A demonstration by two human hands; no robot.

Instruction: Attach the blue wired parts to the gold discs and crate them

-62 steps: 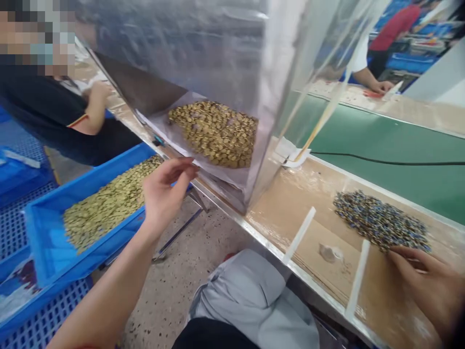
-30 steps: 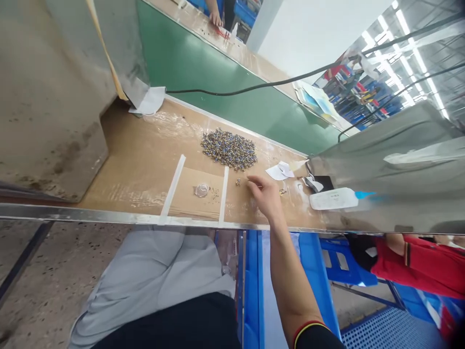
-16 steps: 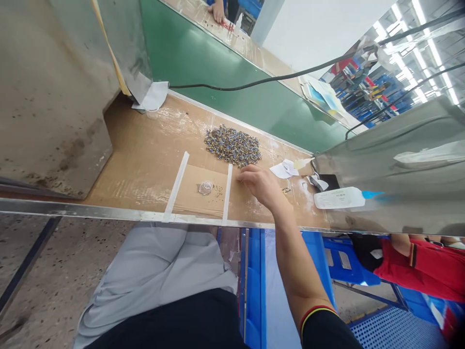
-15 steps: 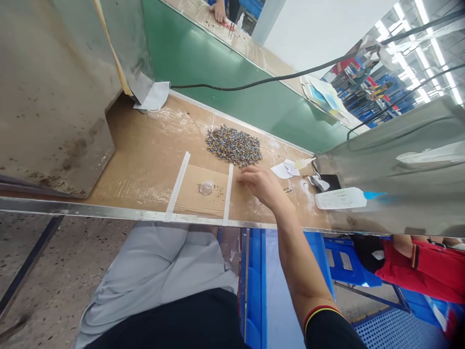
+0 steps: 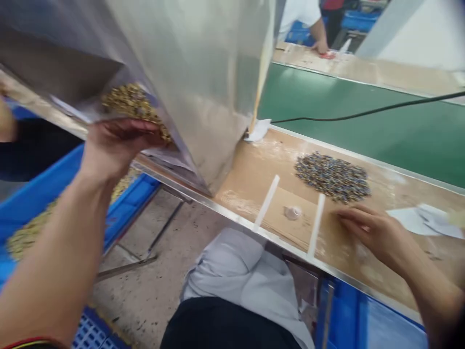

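My left hand [image 5: 119,143] reaches into a metal-walled bay at the left. Its fingers are bent together against a heap of small gold-coloured metal parts [image 5: 131,101]; what they pinch is hidden. Over the cardboard-covered bench, my right hand [image 5: 374,230] has thumb and fingers closed, with any tiny thing between them too blurred to name. Just beyond it lies a pile of small blue-and-gold parts [image 5: 332,177]. A small round clear container [image 5: 292,212] sits between two white tape strips, left of my right hand.
A tall metal panel [image 5: 203,87] stands between my hands. White paper pieces [image 5: 423,219] lie at the right. Behind the bench runs a green belt [image 5: 345,102] crossed by a black cable [image 5: 363,110]. At lower left is a blue tray [image 5: 119,208] of gold-coloured parts. Another person's hand [image 5: 320,47] rests across the belt.
The view has swung left. My left hand, earlier out of sight, is now at the gold-coloured parts. My right hand stays near the tape, still closed.
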